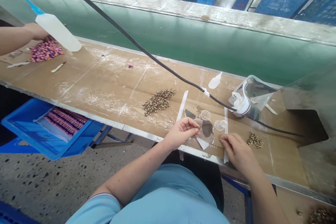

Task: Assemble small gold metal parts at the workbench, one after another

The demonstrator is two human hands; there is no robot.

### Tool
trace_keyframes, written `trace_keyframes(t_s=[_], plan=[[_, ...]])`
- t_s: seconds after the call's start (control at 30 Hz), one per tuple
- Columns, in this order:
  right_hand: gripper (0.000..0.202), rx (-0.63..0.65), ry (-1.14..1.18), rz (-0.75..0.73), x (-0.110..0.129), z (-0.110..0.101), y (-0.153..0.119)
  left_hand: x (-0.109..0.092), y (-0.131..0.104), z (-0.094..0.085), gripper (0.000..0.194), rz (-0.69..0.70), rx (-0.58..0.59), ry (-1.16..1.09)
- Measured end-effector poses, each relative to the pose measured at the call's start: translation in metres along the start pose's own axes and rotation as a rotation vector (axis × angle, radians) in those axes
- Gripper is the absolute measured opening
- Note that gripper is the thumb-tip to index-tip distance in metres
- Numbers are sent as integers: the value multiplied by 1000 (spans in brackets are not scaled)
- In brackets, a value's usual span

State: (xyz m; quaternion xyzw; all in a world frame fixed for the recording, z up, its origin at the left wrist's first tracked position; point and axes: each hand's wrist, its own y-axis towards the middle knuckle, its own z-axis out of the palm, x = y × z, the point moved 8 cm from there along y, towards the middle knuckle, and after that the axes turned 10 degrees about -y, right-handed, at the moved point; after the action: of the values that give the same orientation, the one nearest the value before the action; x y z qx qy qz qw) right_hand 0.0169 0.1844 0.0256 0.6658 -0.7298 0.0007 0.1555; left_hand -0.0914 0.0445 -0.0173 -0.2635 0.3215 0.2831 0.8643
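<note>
Your light-blue shirt front (162, 199), nearest item, at six o'clock from the stained sheet (210, 135), which serves as dial centre on the cardboard-covered bench (112, 84). Your left hand (182, 133), at nine: thumb and index pinching one small brass-coloured piece (198, 128) over the sheet's left edge; remaining fingers curled. Your right hand (237, 148), at four: thumb and index drawn close beside the right-hand tape strip (226, 119); whether anything sits between them, you cannot tell from this view. Clear cup (205, 114), one, round, at twelve; second clear round dish (220, 125), at two. Large pile of brass-coloured pieces (159, 102), at ten; smaller pile (255, 140), at three, just beyond your right hand. Clear plastic pouch (253, 99), standing, at two. Black cable (136, 44), running from eleven towards three. White bottle (59, 32), blue nozzle, leaning, far out at ten; beside it, pink-and-purple heap (46, 51), a co-worker's hand (36, 31) at its upper edge, fingers partly hidden. Blue tray (22, 119), at nine, below bench level, containing patterned strips (67, 120).
</note>
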Motion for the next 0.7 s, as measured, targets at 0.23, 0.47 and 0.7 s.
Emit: trace_keyframes(t_s=[0.23, 0.47, 0.7], plan=[[28, -51, 76, 103, -7, -3, -2, 8, -5, 7, 35, -46, 5, -82], [31, 13, 589, 413, -4, 13, -8, 28, -7, 13, 40, -126, 52, -123], [40, 141, 1199, 661, 23, 43, -2, 31, -7, 10, 43, -146, 70, -146]])
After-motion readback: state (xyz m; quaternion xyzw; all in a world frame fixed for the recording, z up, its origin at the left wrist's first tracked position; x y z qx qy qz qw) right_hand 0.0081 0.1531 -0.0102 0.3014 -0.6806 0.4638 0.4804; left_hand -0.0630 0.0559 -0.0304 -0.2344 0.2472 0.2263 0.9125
